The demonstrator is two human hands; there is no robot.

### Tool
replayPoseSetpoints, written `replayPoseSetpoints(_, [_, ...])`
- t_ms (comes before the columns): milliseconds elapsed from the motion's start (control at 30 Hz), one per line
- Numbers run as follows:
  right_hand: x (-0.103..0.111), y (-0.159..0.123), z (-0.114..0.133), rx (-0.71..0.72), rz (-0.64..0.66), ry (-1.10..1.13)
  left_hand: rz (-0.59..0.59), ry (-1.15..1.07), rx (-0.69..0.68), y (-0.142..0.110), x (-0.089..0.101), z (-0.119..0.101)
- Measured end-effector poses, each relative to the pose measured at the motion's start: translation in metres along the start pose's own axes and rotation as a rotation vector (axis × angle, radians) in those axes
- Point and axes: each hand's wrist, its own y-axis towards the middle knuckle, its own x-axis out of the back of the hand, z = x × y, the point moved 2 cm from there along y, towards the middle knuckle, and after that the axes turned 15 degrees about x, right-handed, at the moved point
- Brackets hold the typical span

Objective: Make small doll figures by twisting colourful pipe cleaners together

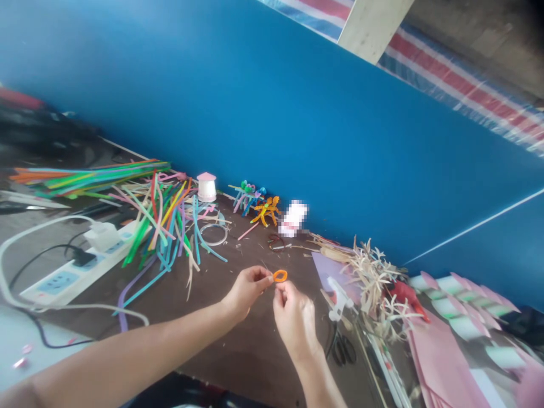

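Observation:
An orange pipe cleaner (280,272) is bent into a small closed loop above the brown tabletop. My left hand (246,292) pinches its left side between thumb and index finger. Just below and to the right, my right hand (295,317) is closed, its thumb and fingertips pressed together at the loop's lower edge. A thin strand sticks up near the left fingertips. Beyond the hands stand a spider-like orange pipe-cleaner figure (267,211) and a blue, green and purple one (247,197).
Loose pipe cleaners (170,221) lie left, beside a power strip (63,280) with cables. A small white cup with a pink top (207,187) stands by the blue wall (272,107). Right are a glue gun (339,297), scissors (343,347), pale paper flowers (369,272) and pink sheets (446,362).

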Motion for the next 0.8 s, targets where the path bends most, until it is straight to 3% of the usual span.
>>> replayPoseSetpoints(100, [0.002,0.005,0.005,-0.006,0.111,-0.132,-0.044,0.116,-0.101,0.004,0.001,0.002])
replayPoseSetpoints(233, [0.007,0.014,0.013,-0.008,0.325,-0.299,-0.08,0.45,-0.307,0.01,0.006,0.003])
replayPoseSetpoints(400, [0.023,0.029,0.026,0.149,0.585,-0.36,0.007,0.87,-0.495,0.007,0.007,-0.006])
replayPoseSetpoints(500, [0.039,0.04,0.027,0.256,0.669,-0.373,0.105,0.942,-0.42,0.002,0.005,-0.015])
replayPoseSetpoints(600, [0.053,0.052,0.017,0.342,0.679,-0.281,0.293,0.852,-0.211,-0.003,0.004,-0.023])
replayPoseSetpoints(700, [0.059,0.061,0.0,0.314,0.688,0.043,0.45,0.677,-0.019,-0.01,0.005,-0.028])
replayPoseSetpoints(800, [0.058,0.065,-0.015,0.149,0.657,0.448,0.518,0.47,0.058,-0.018,0.007,-0.032])
